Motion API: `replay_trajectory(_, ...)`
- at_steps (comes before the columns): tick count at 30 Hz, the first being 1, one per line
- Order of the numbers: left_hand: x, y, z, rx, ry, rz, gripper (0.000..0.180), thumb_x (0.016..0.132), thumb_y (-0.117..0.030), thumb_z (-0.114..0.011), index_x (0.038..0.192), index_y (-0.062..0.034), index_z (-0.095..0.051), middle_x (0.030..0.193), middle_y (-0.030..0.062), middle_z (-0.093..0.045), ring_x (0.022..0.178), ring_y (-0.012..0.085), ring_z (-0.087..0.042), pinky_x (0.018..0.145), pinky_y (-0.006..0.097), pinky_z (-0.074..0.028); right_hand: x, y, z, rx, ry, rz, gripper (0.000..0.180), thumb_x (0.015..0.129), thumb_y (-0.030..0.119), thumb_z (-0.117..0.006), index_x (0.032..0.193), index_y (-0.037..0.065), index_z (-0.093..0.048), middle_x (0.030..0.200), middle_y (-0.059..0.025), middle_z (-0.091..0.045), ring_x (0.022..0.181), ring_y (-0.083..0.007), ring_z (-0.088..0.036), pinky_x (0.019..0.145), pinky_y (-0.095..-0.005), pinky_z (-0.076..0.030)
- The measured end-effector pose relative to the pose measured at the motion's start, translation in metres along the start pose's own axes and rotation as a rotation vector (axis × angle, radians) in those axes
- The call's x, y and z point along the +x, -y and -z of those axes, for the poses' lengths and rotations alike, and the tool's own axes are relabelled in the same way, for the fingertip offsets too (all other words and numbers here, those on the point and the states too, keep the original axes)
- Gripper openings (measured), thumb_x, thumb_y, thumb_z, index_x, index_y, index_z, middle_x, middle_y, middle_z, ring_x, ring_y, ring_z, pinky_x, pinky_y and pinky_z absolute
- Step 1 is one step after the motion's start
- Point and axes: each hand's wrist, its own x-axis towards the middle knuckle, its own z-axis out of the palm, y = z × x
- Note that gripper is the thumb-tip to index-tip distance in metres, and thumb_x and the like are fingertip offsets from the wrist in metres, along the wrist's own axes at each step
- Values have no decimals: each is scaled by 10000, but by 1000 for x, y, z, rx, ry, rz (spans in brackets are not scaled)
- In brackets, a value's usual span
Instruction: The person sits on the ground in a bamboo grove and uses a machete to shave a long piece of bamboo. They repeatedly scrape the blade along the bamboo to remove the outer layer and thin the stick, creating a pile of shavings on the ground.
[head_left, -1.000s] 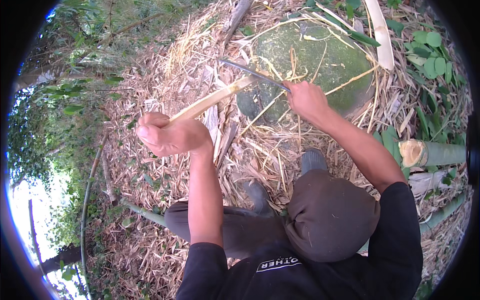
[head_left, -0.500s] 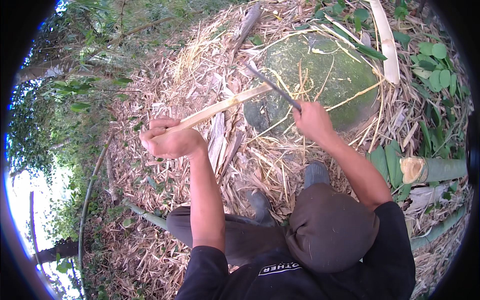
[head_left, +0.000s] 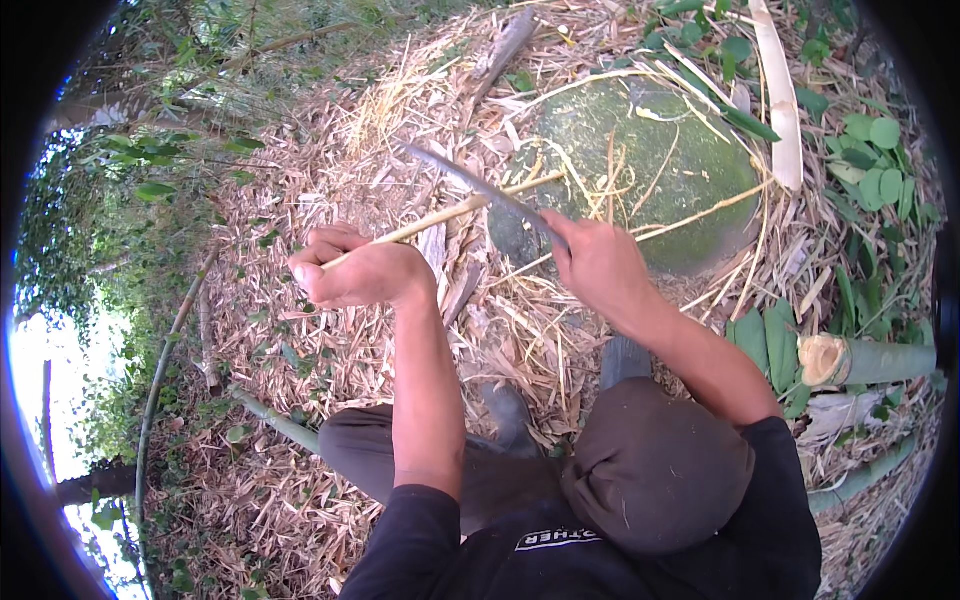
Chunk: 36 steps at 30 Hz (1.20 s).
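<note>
My left hand (head_left: 362, 268) is closed around the near end of a pale bamboo strip (head_left: 440, 217), which now shows a narrow edge. The strip slants up and right, its far end over the mossy boulder (head_left: 690, 165). In my right hand (head_left: 597, 262) is the handle of a long dark-bladed knife (head_left: 470, 178). The blade points up and left and crosses over the strip's far part; whether it touches the strip I cannot tell. Thin yellowish shavings (head_left: 610, 185) lie on the boulder just beyond the knife hand.
Dry leaves and bamboo scraps (head_left: 270, 440) cover the ground. A cut green bamboo pole (head_left: 880, 362) lies at the right, and a wide pale split piece (head_left: 782, 110) at the far right. Large green leaves (head_left: 765, 345) lie nearby. My boots (head_left: 510, 415) stand before the boulder.
The knife has swung left along the strip, its tip now farther left. The strip has been turned from its broad face to a narrow edge. Both hands keep their hold.
</note>
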Motion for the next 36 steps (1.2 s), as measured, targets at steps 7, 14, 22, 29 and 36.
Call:
replay_trajectory(7,-13,1,-5,-192,126,-87,356,962,-327,-304,661,-145,-254,491,-1,-232,486,133,-240,508,312,-291,24,-30,9,-47,119,-198,357,905,184,-605,1238,73,-669,775,-203,-674,633,-386,-670,654,-481,-571)
replay_trajectory(14,-37,29,11,-323,45,-40,423,948,-388,-445,768,-15,-529,774,86,-528,698,177,-494,625,317,-401,2,2,14,63,63,-133,352,906,122,-622,1252,110,-686,871,-241,-685,757,-408,-662,690,-462,-507)
replay_trajectory(22,-28,16,9,-235,155,13,347,933,-254,-450,693,-16,-373,659,74,-352,611,197,-328,572,371,-283,-6,-10,4,-3,6,-110,256,985,162,-544,992,-70,-652,657,-245,-566,587,-396,-566,588,-475,-420)
replay_trajectory(29,-23,15,-10,-256,87,-80,387,978,-298,-447,687,-56,-364,588,-3,-331,516,86,-284,479,294,-203,21,-75,-17,-117,-86,-101,209,964,139,-573,997,-48,-660,665,-249,-580,617,-423,-590,601,-486,-433)
replay_trajectory(36,-22,14,3,-256,144,-77,364,963,-260,-465,682,-55,-358,578,6,-337,526,90,-285,482,295,-211,21,-53,-19,-173,34,-223,262,952,146,-568,1110,-32,-678,828,-296,-657,819,-475,-652,713,-533,-486)
